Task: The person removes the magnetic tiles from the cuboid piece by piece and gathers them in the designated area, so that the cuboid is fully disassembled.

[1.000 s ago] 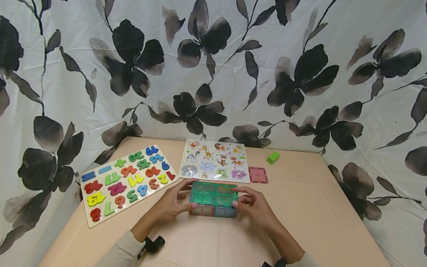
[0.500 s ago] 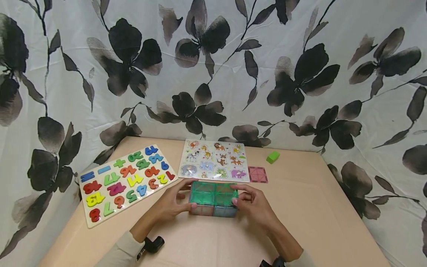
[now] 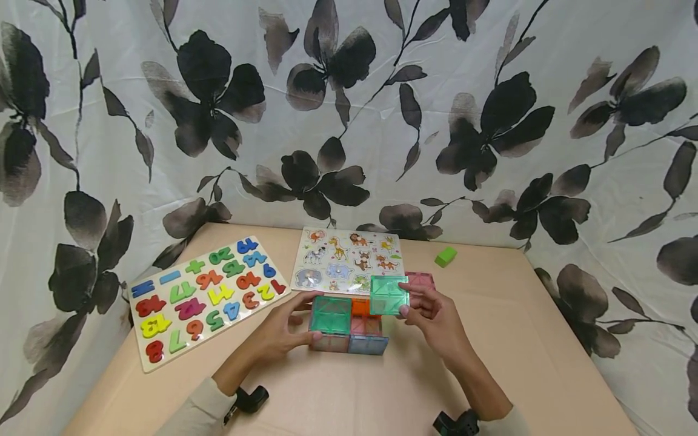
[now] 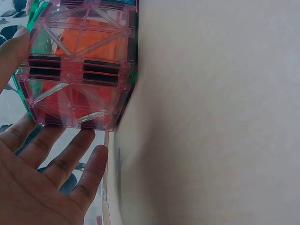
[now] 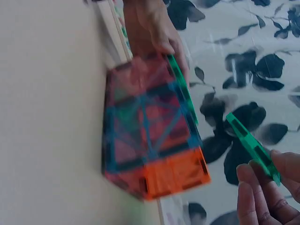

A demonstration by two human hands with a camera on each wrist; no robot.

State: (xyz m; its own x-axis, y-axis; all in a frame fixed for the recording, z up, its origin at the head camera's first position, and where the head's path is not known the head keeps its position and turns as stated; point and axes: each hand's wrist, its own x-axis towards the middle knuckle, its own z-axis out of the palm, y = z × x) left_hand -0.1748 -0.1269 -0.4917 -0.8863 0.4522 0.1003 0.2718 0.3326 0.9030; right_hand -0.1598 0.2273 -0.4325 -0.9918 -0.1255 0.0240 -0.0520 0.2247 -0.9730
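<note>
A box built of see-through magnetic tiles (image 3: 331, 343) stands on the table, red and blue along its front. My left hand (image 3: 272, 332) holds its left end, thumb at the front and fingers behind. One green tile (image 3: 330, 315) covers the left half of its top. The right half is uncovered, showing red tiles inside and an orange tile (image 3: 360, 307) at the back. Between thumb and fingers, my right hand (image 3: 438, 324) pinches another green tile (image 3: 388, 297), raised just behind and right of the box. The right wrist view shows this green tile (image 5: 251, 143) edge-on, apart from the box.
A wooden number board (image 3: 166, 356) lies at the left. Behind the box is an animal puzzle board (image 3: 323, 272). A pink tile (image 3: 421, 280) lies beside it, partly hidden, and a bright green block (image 3: 445, 257) sits farther right. Floral cloth (image 3: 392, 151) hangs behind the table.
My right hand has lifted the right green tile off the box's top and moved it back and to the right, uncovering the inside. My left hand has stayed on the box.
</note>
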